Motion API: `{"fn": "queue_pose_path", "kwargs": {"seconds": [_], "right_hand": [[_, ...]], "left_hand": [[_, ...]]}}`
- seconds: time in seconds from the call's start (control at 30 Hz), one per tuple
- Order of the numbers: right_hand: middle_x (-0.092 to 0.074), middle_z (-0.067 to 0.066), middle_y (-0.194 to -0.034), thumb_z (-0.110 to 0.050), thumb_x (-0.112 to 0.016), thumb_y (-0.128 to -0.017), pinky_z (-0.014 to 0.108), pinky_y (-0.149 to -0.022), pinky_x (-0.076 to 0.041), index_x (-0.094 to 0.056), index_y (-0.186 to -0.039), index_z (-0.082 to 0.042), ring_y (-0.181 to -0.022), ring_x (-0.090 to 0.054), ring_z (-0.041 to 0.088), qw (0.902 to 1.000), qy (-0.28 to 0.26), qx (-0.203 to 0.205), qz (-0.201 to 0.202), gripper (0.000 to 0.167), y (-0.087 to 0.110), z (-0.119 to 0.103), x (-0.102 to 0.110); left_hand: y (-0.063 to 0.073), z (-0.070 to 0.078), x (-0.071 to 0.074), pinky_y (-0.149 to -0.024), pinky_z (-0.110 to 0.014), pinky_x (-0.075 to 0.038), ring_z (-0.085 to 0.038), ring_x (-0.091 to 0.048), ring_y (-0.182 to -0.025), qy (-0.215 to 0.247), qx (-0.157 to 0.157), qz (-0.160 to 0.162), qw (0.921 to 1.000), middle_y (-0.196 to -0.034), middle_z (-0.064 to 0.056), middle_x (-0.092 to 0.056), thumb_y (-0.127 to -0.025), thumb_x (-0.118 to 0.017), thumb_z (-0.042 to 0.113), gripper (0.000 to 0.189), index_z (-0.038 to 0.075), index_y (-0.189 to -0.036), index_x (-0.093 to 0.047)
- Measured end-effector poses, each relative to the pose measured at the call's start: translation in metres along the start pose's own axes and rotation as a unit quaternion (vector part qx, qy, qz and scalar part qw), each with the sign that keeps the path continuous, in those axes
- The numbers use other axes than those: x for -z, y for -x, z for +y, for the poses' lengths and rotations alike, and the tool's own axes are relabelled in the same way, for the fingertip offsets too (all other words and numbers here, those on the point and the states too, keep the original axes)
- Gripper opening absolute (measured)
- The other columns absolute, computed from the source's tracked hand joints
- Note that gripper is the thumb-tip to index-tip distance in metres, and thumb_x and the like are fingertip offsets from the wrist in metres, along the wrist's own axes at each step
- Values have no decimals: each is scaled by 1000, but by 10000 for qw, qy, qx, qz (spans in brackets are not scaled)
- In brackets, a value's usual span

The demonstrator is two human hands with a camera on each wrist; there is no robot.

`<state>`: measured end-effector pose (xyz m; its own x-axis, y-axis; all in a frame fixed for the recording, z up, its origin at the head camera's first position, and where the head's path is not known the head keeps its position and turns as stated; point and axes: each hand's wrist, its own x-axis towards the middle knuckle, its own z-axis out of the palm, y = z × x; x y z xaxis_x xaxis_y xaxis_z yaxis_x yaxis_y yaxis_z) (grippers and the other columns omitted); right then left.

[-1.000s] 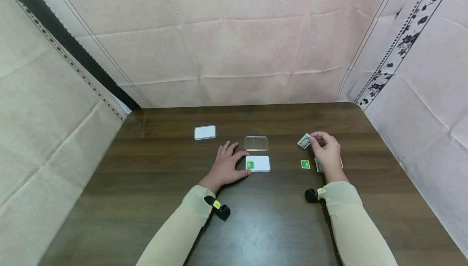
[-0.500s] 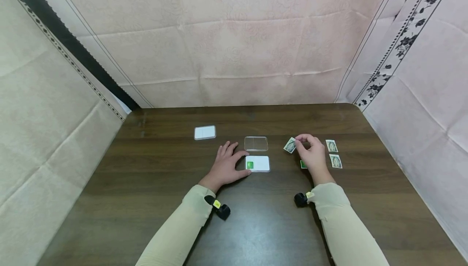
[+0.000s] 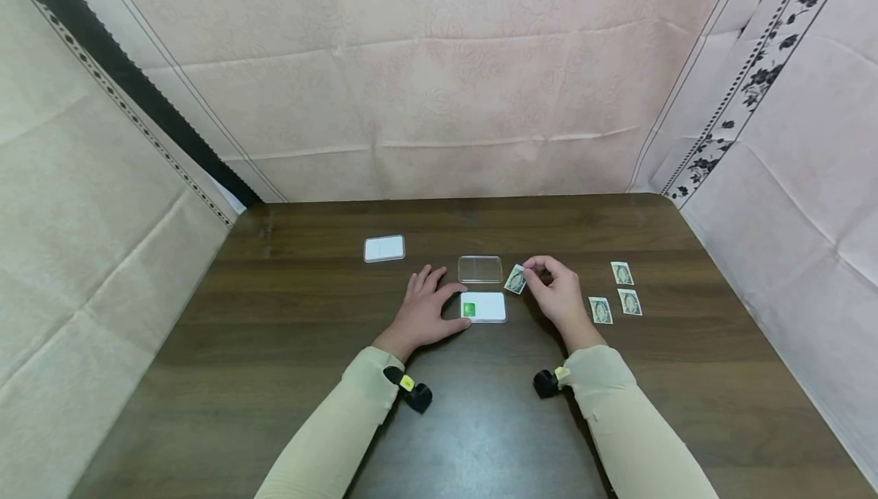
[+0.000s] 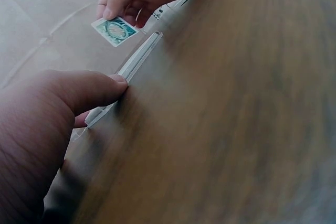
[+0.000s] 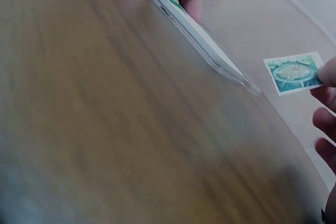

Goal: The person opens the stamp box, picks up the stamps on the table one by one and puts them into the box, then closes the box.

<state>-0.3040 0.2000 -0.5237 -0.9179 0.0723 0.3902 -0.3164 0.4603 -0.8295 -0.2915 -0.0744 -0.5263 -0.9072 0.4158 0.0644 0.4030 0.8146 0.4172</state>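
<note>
In the head view my left hand holds the left side of a small flat case between thumb and forefinger. The case has a white inside, and a green stamp lies at its left. Its clear plastic lid lies just behind it. My right hand pinches a blue-green stamp by its edge, just right of the lid. In the right wrist view this stamp hangs beyond the case's end, its oval picture facing the camera.
Three similar stamps lie on the brown table to the right: a far one, a right one and a near one. A white closed-looking case lies at the back left. Pale cloth hangs behind the table.
My right hand has carried the stamp leftward from the right-hand stamps to beside the lid. It now covers the spot where a green stamp lay. My left hand has stayed still.
</note>
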Motion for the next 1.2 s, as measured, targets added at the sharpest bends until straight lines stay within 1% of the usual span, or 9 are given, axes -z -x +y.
{"fn": "queue_pose_path", "kwargs": {"seconds": [0.1, 0.27, 0.43, 0.57, 0.67, 0.83, 0.93, 1.07, 1.2], "right_hand": [[-68, 10, -89, -8, -70, -94, 21, -71, -46, -71, -98, -6, -82, -58, 20, 9998, -174, -23, -40, 5, 1, -3, -4], [-67, 10, -87, -10, -70, -95, 21, -67, -48, -71, -100, -5, -77, -59, 19, 9990, -390, -173, -104, 8, 2, -5, -7], [-65, 11, -85, -12, -70, -96, 23, -61, -54, -69, -102, -4, -68, -63, 18, 9961, -719, -417, -280, 10, 2, -5, -7], [-65, 11, -85, -13, -71, -96, 25, -59, -54, -70, -102, -5, -67, -63, 20, 9943, -828, -531, -409, 11, 2, -6, -7], [-66, 11, -86, -16, -71, -96, 25, -60, -54, -70, -103, -5, -68, -63, 20, 9938, -771, -584, -550, 13, 2, -7, -8], [-66, 10, -85, -14, -71, -96, 26, -60, -53, -71, -102, -6, -69, -62, 21, 9935, -651, -606, -716, 10, 2, -10, -12], [-66, 9, -86, -15, -70, -97, 28, -62, -53, -72, -103, -8, -71, -62, 24, 9922, -559, -664, -890, 10, 3, -13, -15], [-67, 8, -89, -17, -69, -97, 30, -65, -52, -73, -105, -11, -76, -61, 25, 9890, -395, -822, -1161, 10, 5, -17, -20], [-69, 6, -94, -18, -70, -97, 34, -71, -51, -74, -104, -13, -82, -59, 25, 9875, -244, -789, -1341, 10, 5, -20, -24]], "left_hand": [[0, 0, -1, -123, -52, -2, -33, -10, -154, -4, 2, 12, 10000, -163, -11, -28, -88, -68, 59, 60, 32, -140, -57], [0, 0, -1, -123, -53, -3, -33, -10, -154, 5, 11, 9, 10000, -163, -12, -29, -88, -68, 59, 60, 32, -140, -57], [-1, 1, 0, -123, -54, -3, -34, -11, -154, 17, 10, 50, 10000, -163, -12, -29, -87, -69, 57, 59, 31, -139, -58], [-1, 1, 0, -123, -54, -4, -34, -11, -154, -12, 9, 51, 10000, -163, -12, -29, -87, -69, 58, 60, 31, -139, -58], [-1, 1, 0, -122, -54, -4, -35, -11, -154, 1, 27, 37, 10000, -163, -12, -29, -87, -69, 58, 60, 30, -140, -58], [-1, 1, -1, -122, -55, -4, -34, -11, -154, 0, 67, 29, 10000, -163, -12, -29, -87, -68, 58, 60, 31, -139, -58], [-2, 2, 0, -122, -54, -4, -34, -11, -154, -13, 97, 22, 9999, -163, -12, -29, -87, -68, 59, 60, 32, -140, -58], [-2, 2, 0, -122, -55, -4, -34, -11, -154, -48, 133, -36, 9999, -163, -12, -29, -87, -68, 60, 61, 32, -140, -57], [-2, 2, 0, -122, -55, -4, -35, -11, -154, -79, 136, -30, 9999, -163, -12, -29, -87, -68, 60, 61, 31, -140, -58]]}}
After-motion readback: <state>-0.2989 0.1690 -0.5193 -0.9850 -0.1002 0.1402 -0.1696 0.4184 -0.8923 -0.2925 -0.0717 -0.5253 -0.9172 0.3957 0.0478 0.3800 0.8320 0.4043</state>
